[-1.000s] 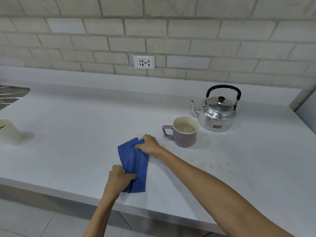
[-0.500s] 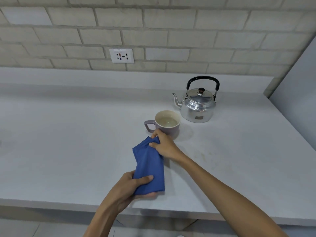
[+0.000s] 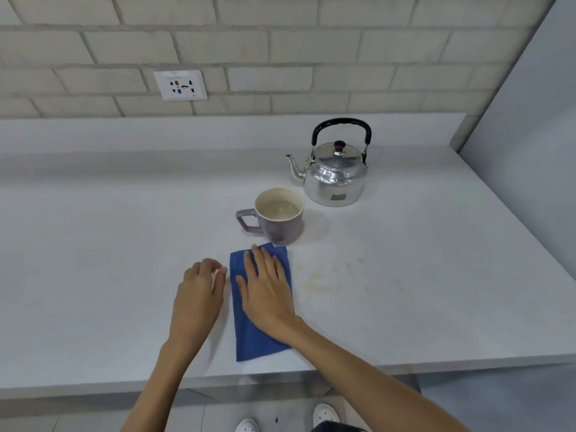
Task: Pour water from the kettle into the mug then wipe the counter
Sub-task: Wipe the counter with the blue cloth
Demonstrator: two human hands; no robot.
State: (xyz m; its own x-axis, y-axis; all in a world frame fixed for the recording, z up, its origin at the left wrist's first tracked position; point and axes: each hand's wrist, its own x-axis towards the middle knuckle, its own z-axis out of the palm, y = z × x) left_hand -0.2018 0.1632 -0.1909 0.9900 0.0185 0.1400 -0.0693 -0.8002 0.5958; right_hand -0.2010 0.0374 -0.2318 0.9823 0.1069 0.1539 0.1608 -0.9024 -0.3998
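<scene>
A folded blue cloth (image 3: 249,341) lies flat on the pale counter (image 3: 109,260) near its front edge. My right hand (image 3: 265,291) rests palm down on the cloth with fingers spread. Just left of the cloth is my left hand (image 3: 199,294), off the fabric, fingers loosely curled and holding nothing. A purple mug (image 3: 277,218) with water in it stands right behind the cloth, handle to the left. The silver kettle (image 3: 335,176) with a black handle stands upright behind the mug, spout pointing left.
Yellowish stains (image 3: 324,277) mark the counter right of the cloth. A brick wall with a white socket (image 3: 180,85) runs along the back. A grey side panel (image 3: 530,151) bounds the counter on the right. My shoes (image 3: 325,414) show on the floor below.
Both hands let go of the cloth's ends and laid it flat on the counter. My right hand now presses on it; my left hand has come off to its left.
</scene>
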